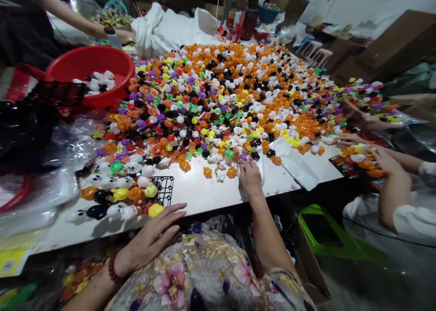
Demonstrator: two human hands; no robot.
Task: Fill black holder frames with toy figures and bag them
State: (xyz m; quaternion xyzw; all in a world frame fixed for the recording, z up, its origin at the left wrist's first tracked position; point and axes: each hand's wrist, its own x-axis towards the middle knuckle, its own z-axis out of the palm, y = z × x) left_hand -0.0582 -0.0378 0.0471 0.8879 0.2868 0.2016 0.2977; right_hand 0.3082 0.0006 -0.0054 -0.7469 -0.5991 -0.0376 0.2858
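Observation:
A broad heap of small plastic figures (218,93) in orange, white, black, green, purple and yellow covers much of the white table (194,193). At its near edge is my right hand (251,178), fingers curled down among the figures; what they grip, if anything, is hidden. My left hand (153,238) rests near the table's front edge with its fingers stretched out, holding nothing. Just left of it, several figures stand in rows on a black grid tray (165,189), among them a yellow one (156,210). A few loose orange and white figures lie between my hands.
On the left stands a red basin (91,97) with white and black pieces inside. Clear plastic bags (57,188) lie in front of it. At right, a co-worker's hands (384,161) hold figures over another grid. A white bag (294,163) lies right of my hand.

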